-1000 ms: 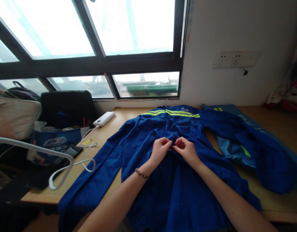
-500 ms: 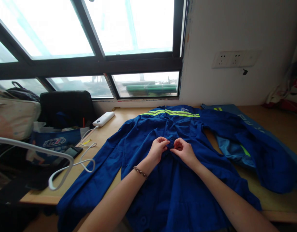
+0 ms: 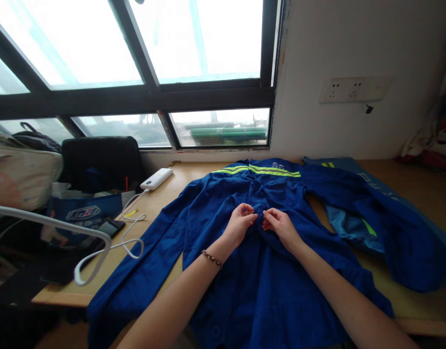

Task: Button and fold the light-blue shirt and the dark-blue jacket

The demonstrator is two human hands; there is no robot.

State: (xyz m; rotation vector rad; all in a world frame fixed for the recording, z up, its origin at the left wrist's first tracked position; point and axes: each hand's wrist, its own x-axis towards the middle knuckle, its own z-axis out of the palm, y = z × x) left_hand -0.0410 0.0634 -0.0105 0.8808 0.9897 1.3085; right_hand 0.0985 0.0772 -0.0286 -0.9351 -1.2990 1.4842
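Note:
A blue work jacket (image 3: pixel 223 237) with yellow-green reflective stripes across its chest lies spread over the table, its sleeves out to both sides and its hem hanging over the front edge. At the middle of its front, my left hand (image 3: pixel 240 223) pinches the cloth between thumb and fingers. Just to the right, my right hand (image 3: pixel 280 225) grips the cloth of the same front edge, fingertips close to the left ones. A small round button seems to lie between the fingertips, too small to make out surely.
On the left of the wooden table (image 3: pixel 179 177) lies a white power bank (image 3: pixel 156 179) with a looping white cable (image 3: pixel 126 245). Bags, including a blue one (image 3: pixel 86 213), stand beside the table. Beneath the right sleeve is a lighter blue garment (image 3: pixel 382 186). A window and wall sockets are behind.
My right fingers have closed in on the cloth and shifted slightly. The left hand has turned a little, and the bunched front between them shows more clearly.

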